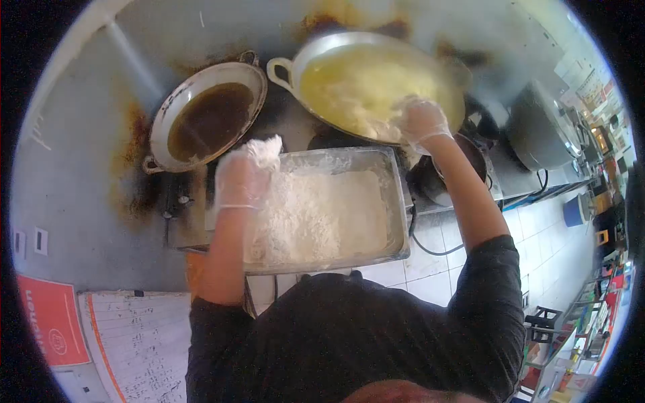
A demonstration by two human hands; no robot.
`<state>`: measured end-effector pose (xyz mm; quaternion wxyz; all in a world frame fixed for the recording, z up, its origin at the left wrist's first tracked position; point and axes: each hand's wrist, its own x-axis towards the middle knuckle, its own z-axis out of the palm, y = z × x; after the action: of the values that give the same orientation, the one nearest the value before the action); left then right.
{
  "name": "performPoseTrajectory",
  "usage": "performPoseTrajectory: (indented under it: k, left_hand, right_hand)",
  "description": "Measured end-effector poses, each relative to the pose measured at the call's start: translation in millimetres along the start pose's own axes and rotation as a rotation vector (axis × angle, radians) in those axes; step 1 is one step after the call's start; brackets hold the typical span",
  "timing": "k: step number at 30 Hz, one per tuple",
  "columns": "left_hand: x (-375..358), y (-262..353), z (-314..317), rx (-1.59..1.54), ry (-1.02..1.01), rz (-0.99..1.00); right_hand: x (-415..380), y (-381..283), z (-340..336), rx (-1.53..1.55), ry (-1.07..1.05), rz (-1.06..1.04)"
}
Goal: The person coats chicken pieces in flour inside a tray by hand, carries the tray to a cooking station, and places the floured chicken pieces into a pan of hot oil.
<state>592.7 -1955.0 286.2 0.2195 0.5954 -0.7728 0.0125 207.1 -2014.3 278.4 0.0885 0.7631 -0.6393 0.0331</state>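
My left hand [243, 180], in a clear plastic glove, is closed around a flour-coated piece of food [266, 149] above the left end of a metal tray [401, 221]. Loose white flour [302, 218] lies heaped in the tray. My right hand [423, 122], gloved too and dusted with flour, is over the front right rim of a large wok [285, 75] of yellow oil. Beside its fingers, a pale floured piece [371, 125] lies at the oil's near edge. Blur hides whether those fingers touch it. Pale foam covers part of the oil.
A second wok [161, 127] with dark brown oil stands on the left. To the right are a dark round pan [437, 181] and a big lidded metal pot [537, 127]. A dark hose [430, 250] hangs beside the tray. A blue bucket [576, 211] is on the tiled floor.
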Motion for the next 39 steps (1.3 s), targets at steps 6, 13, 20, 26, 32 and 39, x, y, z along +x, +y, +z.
performPoseTrajectory:
  k: [6,13,20,26,32,39]
  left_hand:
    - [95.0,55.3,-46.6,0.396,-0.011,0.174]
    - [173.4,135.9,-11.7,0.198,-0.27,0.159]
    - [213.8,125.5,86.7,0.452,-0.534,0.191]
    - [212.8,129.1,88.2,0.553,-0.482,0.103]
    - [139.9,138.5,-23.7,0.484,-0.402,0.289]
    - [-9.1,-0.2,66.3,0.257,-0.733,0.148]
  right_hand:
    - [-90.3,3.6,-74.2,0.177,0.406,-0.017]
    - [-199.6,15.8,-42.4,0.501,0.519,0.06]
    - [-260.0,45.9,6.9,0.686,0.475,0.256]
    - [-278.0,29.3,19.4,0.773,0.45,0.251]
    - [-267.0,-16.9,19.7,0.87,0.363,0.188]
    - [-228.5,-106.9,22.5,0.52,0.038,-0.157]
